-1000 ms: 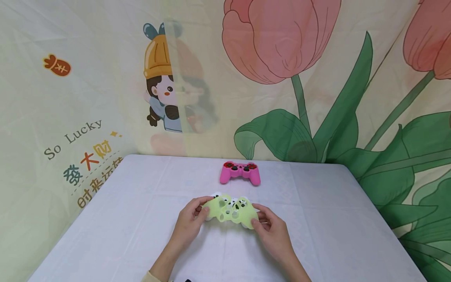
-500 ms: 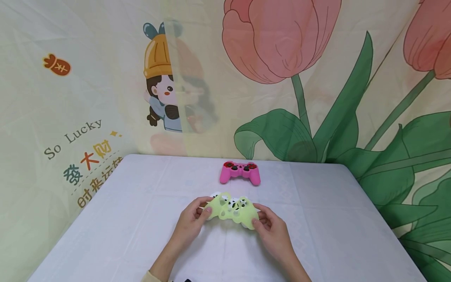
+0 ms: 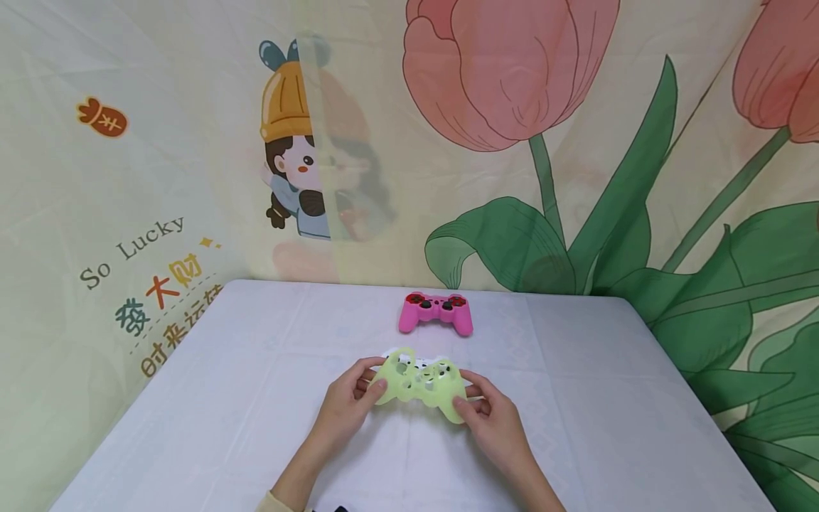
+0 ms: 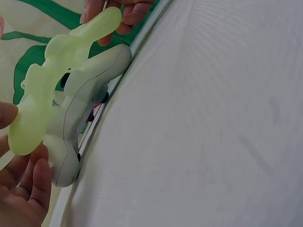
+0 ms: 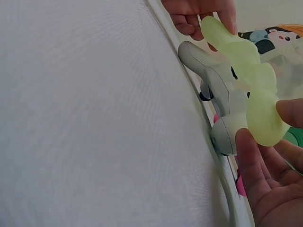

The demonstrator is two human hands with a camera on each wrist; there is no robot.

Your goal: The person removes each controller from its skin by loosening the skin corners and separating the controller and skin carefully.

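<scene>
A pale green silicone controller cover (image 3: 451, 392) with button holes is stretched between my two hands. My left hand (image 3: 344, 395) pinches its left grip end between thumb and fingers. On the other side, my right hand (image 3: 498, 421) pinches the right grip end, thumb on top. Just behind the cover sits a white game controller (image 4: 71, 113) with dark buttons, mostly hidden by it in the head view. Both wrist views show the cover standing off the controller, with a gap between them. The left fingertips (image 4: 40, 152) come close to the controller's grip.
A pink game controller (image 3: 436, 313) with red and black buttons lies farther back on the white-covered table (image 3: 576, 398). Behind the table hangs a printed backdrop (image 3: 371, 263) with tulips and a cartoon figure. A small dark object (image 3: 341, 509) shows at the bottom edge.
The cover has tilted and shifted slightly toward me on its right side, hiding more of the white controller's front. Both hands keep their pinch and have barely moved.
</scene>
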